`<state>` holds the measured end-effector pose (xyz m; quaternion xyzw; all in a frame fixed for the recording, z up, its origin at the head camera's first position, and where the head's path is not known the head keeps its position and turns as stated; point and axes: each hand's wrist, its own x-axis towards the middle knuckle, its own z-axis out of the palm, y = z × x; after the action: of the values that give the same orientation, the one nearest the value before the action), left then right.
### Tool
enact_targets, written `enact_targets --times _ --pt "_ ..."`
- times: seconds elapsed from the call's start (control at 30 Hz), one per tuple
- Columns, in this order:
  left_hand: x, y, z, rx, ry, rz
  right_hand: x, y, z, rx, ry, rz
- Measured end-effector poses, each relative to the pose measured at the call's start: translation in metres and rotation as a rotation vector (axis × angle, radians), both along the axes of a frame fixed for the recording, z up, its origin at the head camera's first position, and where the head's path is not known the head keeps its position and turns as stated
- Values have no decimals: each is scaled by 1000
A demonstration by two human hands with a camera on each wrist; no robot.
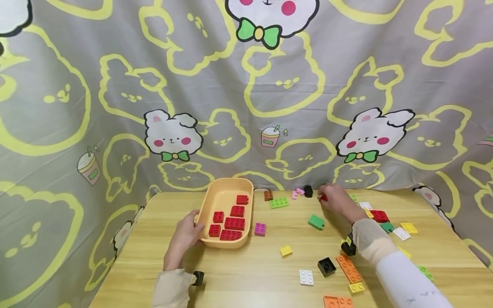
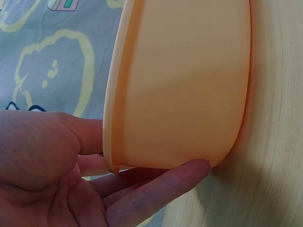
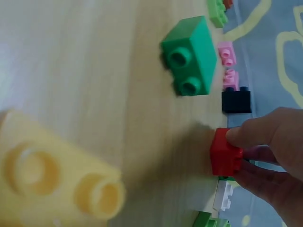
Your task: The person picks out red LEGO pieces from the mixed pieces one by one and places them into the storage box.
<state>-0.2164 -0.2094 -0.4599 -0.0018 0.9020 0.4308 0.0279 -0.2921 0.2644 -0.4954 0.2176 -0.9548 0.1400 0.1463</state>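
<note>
My left hand (image 1: 185, 234) grips the near left edge of a peach plastic tray (image 1: 227, 183). In the left wrist view the thumb lies at the rim and the fingers (image 2: 161, 194) reach along the outer wall. Several red bricks (image 1: 234, 223) lie inside the tray. At the back of the table my right hand (image 1: 338, 200) pinches a red toy brick (image 3: 221, 153) between thumb and fingers. A black brick (image 3: 236, 101) and pink pieces (image 1: 299, 191) are beside it. A green brick (image 1: 316, 222) lies nearer on the table.
Around the right forearm lie orange bricks (image 1: 348, 268), a black brick (image 1: 326, 266), a white brick (image 1: 306, 277) and a yellow brick (image 1: 286, 250). Another red brick (image 1: 379, 216) sits among pieces at the right. A magenta brick (image 1: 260, 229) stands close to the tray. Patterned cloth (image 1: 215, 94) hangs behind.
</note>
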Motion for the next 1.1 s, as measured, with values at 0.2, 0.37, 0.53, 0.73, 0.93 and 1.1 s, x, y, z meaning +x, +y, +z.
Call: enact_targets --times 0.2,0.37,0.53,0.73,0.93,1.1 --pt "-1 2 1 -2 -3 7 6 -2 -4 48 -20 -8" --pt "-2 5 2 -1 9 -5 9 -3 -3 56 -18 -33" --pt "-3 5 3 -4 0 -7 10 -6 3 61 -22 -25" --pt "-3 5 3 -8 -12 8 12 -19 19 7 -24 -11" --pt "-3 4 2 -3 -8 8 10 -39 33 -12 30 52" --pt "-1 2 2 3 -10 3 6 -60 47 -12 69 81"
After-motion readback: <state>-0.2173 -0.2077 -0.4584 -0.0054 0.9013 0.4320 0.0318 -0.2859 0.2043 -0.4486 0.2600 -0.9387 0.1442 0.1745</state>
